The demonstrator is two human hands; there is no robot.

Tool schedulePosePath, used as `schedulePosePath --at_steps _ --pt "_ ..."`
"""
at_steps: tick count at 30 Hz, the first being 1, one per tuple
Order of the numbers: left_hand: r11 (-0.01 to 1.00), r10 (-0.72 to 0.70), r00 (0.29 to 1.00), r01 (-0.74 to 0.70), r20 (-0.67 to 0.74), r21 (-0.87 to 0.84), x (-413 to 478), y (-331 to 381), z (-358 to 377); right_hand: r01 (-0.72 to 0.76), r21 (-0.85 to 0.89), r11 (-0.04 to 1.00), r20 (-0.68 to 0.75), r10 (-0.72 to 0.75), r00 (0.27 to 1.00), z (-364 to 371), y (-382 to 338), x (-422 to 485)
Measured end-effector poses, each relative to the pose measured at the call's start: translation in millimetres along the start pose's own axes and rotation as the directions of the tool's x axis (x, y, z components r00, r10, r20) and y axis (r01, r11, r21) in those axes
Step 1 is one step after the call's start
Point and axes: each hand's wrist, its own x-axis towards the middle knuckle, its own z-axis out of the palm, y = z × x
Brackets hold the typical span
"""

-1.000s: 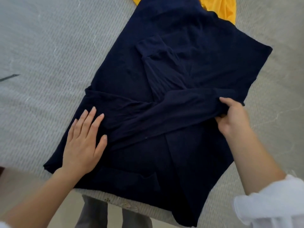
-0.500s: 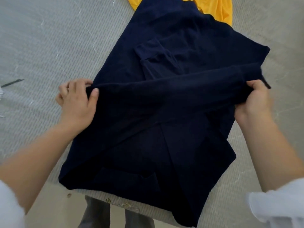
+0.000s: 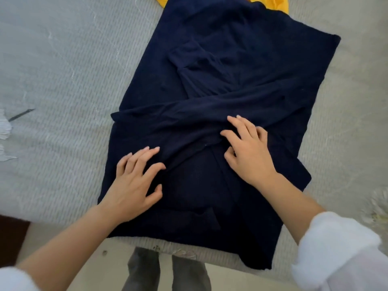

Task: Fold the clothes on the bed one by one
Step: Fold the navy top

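1. Left hand (image 3: 134,185) lay flat, fingers (image 3: 141,158) spread, gripping nothing, pressing the dark navy cloth garment (image 3: 210,80) on the grey ribbed bed (image 3: 63,70).
2. Right hand (image 3: 249,154) matched it: fingers (image 3: 237,125) splayed, gripping nothing, on the same garment just right of the left fingertips.

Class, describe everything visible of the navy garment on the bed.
The navy garment is a soft top lying flat on the grey bed, partly folded, a sleeve laid across its middle. Its near corner hangs over the bed's edge. The left hand and right hand press on it, fingers spread. Its far end overlaps a yellow cloth.
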Motion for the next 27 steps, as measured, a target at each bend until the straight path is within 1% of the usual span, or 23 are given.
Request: schedulePosePath --at_steps 2,4,7,8,9,10,11,12,13,14,15,16,18,19,21,23,24,25,27 --pt "1.000 0.011 1.000 -0.011 -0.018 0.010 -2.5 -2.2 -2.8 -0.093 0.015 0.996 -0.027 0.093 0.995 -0.7 -5.4 2.3" --pt "1.000 -0.027 0.998 0.027 -0.049 -0.012 -2.9 -4.9 -8.0 -0.172 0.067 0.983 -0.063 0.176 0.982 -7.2 -13.3 8.9" --pt "0.993 -0.062 0.995 0.054 -0.078 -0.105 -4.0 -7.3 -16.4 -0.194 0.043 0.980 -0.132 0.198 0.971 -17.7 -23.4 2.6" --pt "0.992 -0.039 0.997 0.031 -0.062 -0.125 -7.2 -8.3 -17.8 -0.195 0.014 0.981 -0.120 0.195 0.973 -19.1 -24.8 -5.3" --pt "0.992 0.002 1.000 -0.005 -0.026 -0.128 -12.3 -9.9 -18.6 -0.201 -0.014 0.980 -0.054 0.200 0.978 -19.0 -26.6 -15.0" --pt "0.993 0.048 0.999 -0.046 0.020 -0.111 -19.0 -12.3 -18.3 -0.219 -0.028 0.975 0.047 0.220 0.974 -17.0 -28.0 -26.3" --pt "0.993 0.088 0.994 -0.083 0.061 -0.080 -26.7 -15.0 -17.7 -0.252 -0.025 0.967 0.138 0.253 0.958 -14.2 -28.2 -38.8" --pt "0.993 0.111 0.990 -0.108 0.088 -0.044 -35.5 -17.9 -16.7 -0.295 -0.005 0.955 0.186 0.291 0.938 -12.6 -29.7 -53.4" --pt "0.993 0.119 0.987 -0.118 0.106 -0.015 -45.4 -20.0 -15.5 -0.328 0.029 0.944 0.175 0.318 0.932 -13.0 -33.9 -69.4" --pt "0.993 0.118 0.987 -0.118 0.110 -0.001 -56.3 -21.0 -14.1 -0.345 0.065 0.937 0.129 0.334 0.934 -14.1 -40.2 -86.9" --pt "0.993 0.114 0.988 -0.115 0.106 0.000 -67.1 -21.3 -12.9 -0.349 0.092 0.932 0.083 0.342 0.936 -14.3 -47.8 -105.6" --pt "0.994 0.111 0.988 -0.111 0.103 -0.007 -77.7 -21.2 -12.2 -0.351 0.116 0.929 0.071 0.344 0.936 -13.6 -57.6 -125.1" --pt "0.990 0.143 0.982 -0.140 0.120 -0.029 -97.9 -20.9 -11.6 -0.300 0.150 0.942 0.143 0.280 0.949 -8.3 -79.7 -166.6" --pt "0.983 0.184 0.973 -0.182 0.137 -0.029 -106.2 -21.9 -11.9 -0.253 0.147 0.956 0.185 0.225 0.957 -5.4 -89.9 -185.8" --pt "0.954 0.293 0.938 -0.300 0.187 0.010 -119.5 -24.4 -13.8 -0.163 0.107 0.981 0.225 0.136 0.965 -1.5 -104.0 -216.7" --pt "0.915 0.377 0.899 -0.398 0.221 0.061 -128.7 -28.8 -12.6 -0.112 0.017 0.994 0.222 0.105 0.969 2.1 -106.8 -237.4" --pt "0.908 0.380 0.897 -0.409 0.225 0.095 -131.4 -30.7 -11.1 -0.121 -0.033 0.992 0.223 0.125 0.967 4.3 -105.6 -243.3" --pt "0.914 0.353 0.909 -0.385 0.223 0.124 -132.7 -33.5 -9.0 -0.147 -0.070 0.987 0.231 0.160 0.960 6.4 -103.8 -247.0" --pt "0.941 0.257 0.948 -0.290 0.189 0.174 -130.5 -38.3 -8.8 -0.195 -0.128 0.972 0.258 0.223 0.940 12.6 -98.8 -251.2"
